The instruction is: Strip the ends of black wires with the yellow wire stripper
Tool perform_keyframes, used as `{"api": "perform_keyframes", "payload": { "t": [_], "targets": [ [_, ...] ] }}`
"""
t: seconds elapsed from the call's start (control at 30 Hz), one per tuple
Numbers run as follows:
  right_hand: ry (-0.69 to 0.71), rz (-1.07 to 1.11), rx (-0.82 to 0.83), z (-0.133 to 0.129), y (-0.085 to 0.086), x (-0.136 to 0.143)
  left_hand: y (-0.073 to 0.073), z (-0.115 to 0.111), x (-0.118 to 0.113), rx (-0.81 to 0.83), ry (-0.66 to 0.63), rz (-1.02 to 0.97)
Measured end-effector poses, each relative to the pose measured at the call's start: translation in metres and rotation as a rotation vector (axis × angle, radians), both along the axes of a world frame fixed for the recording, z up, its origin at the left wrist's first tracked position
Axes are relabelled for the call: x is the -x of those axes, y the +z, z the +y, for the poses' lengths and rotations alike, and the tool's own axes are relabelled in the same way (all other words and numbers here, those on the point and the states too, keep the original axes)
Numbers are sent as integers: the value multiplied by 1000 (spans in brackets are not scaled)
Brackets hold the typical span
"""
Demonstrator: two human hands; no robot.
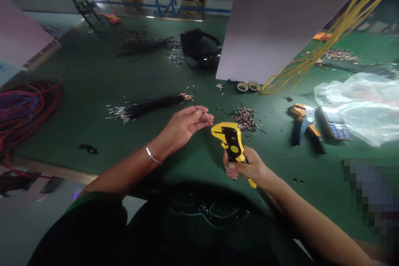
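Right hand [246,165] round diagonal, left-facing stripper [233,143].

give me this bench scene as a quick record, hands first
left hand: pinching a thin black wire
right hand: holding a yellow-and-black pistol-shaped hand tool
tool nose: toward the left fingers; wire contact unclear
left side: bundle of black wires with silver and copper-coloured ends
beyond tool: pile of small dark and copper-coloured pieces
right side: orange-and-dark-blue hand tool beside a silver keypad phone
surface: green tabletop
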State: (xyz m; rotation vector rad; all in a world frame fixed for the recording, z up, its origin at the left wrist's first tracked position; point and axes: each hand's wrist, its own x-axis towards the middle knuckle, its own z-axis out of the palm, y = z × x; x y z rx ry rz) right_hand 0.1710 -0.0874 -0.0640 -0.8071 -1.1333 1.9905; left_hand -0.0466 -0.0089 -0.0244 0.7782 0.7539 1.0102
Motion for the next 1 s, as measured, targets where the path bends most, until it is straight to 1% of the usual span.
{"api": "perform_keyframes", "payload": {
  "t": [0.1, 0.2, 0.47, 0.6, 0.7, 0.77, 0.87, 1.0],
  "targets": [
    [12, 1, 6, -2, -3, 2, 0, 0, 2, 8, -12, -41],
    [8, -10, 20, -2, -5, 4, -1, 2, 4, -1, 8, -43],
    [-30, -42, 44, -6, -7, 10, -3, 5, 6, -4, 40, 48],
    [-15, -99, 21, -6, -8, 12, -6, 8, 7, -17, 12, 74],
    [17, -182, -45, -5, -9, 12, -8, 10, 8, -30, -15, 97],
    [35, -227, -76, -4, -10, 12, -9, 10, 9, -11, -40, 87],
    [39, -243, -79, -5, -10, 12, -9, 9, 9, 39, -84, 46],
    [40, -269, -93, -6, -6, 13, -8, 8, 8, 57, -114, 13]
  ]
}}
